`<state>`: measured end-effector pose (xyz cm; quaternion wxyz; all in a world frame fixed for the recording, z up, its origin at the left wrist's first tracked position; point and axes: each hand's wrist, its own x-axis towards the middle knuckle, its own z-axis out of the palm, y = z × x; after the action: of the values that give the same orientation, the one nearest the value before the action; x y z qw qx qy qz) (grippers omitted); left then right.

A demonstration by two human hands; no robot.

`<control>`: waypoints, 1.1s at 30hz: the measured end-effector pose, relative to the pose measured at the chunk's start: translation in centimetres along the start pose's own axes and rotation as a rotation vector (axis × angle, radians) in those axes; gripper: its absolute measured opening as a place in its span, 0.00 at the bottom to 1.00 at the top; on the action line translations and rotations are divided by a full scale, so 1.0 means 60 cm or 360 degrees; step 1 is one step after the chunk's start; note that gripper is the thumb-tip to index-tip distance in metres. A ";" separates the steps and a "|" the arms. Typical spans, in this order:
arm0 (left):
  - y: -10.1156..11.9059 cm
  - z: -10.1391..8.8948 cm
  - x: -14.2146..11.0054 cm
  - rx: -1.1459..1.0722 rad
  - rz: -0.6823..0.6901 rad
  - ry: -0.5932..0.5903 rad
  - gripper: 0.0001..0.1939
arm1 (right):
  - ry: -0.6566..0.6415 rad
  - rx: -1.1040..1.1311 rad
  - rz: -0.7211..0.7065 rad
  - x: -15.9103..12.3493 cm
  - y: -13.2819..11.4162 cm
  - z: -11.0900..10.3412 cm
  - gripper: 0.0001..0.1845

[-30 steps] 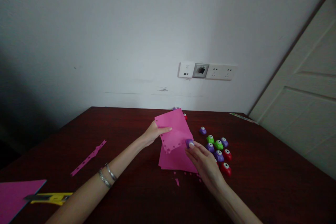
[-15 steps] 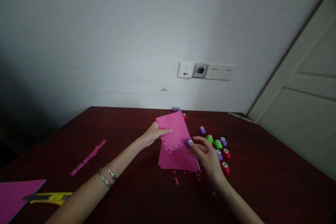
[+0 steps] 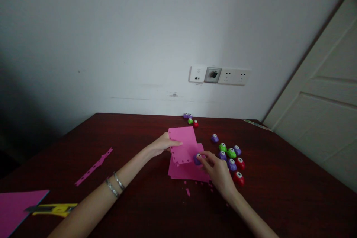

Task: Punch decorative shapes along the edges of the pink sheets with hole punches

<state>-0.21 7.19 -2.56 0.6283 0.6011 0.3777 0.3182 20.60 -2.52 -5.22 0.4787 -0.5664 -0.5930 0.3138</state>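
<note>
My left hand (image 3: pixel 165 143) grips a pink sheet of paper (image 3: pixel 184 141) by its left edge, thumb on top. Small punched holes run along the sheet's left and lower edges. Pinched in my right hand (image 3: pixel 219 171) is a small purple craft punch (image 3: pixel 197 158) with an eye-like top, at the sheet's lower right corner. I cannot tell whether paper sits inside its slot. Beneath the held sheet lies a stack of pink paper (image 3: pixel 186 171) on the table. Several more purple, green and red punches, such as a red punch (image 3: pixel 238 178), stand right of my right hand.
Pink paper scraps (image 3: pixel 187 192) lie before the stack. A punched pink strip (image 3: pixel 94 167) is on the left. A yellow utility knife (image 3: pixel 55 209) with its blade out rests by a pink sheet (image 3: pixel 16 208). More punches (image 3: pixel 190 121) stand near the wall.
The held sheet has moved down and tilts less, uncovering a green punch near the wall. My right hand and the purple punch have shifted slightly left and toward me.
</note>
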 end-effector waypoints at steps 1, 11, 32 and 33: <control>-0.002 -0.003 0.001 0.0012 -0.0041 -0.0020 0.19 | -0.0019 -0.0132 -0.0063 -0.002 0.000 0.000 0.14; -0.027 -0.014 0.005 0.0078 -0.0257 -0.0179 0.21 | -0.0098 -0.0730 -0.0361 -0.009 0.003 0.006 0.09; 0.005 0.000 -0.013 0.2201 0.0248 -0.0051 0.41 | -0.0395 -0.0845 -0.0238 -0.004 -0.002 0.000 0.14; 0.005 0.006 -0.016 0.2186 0.0248 -0.0239 0.42 | -0.0442 -0.0835 -0.0237 -0.003 -0.003 -0.003 0.15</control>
<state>-0.37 6.20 -2.17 0.1055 0.9082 0.4048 0.0087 20.69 -2.73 -5.03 0.2520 -0.5773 -0.7534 0.1885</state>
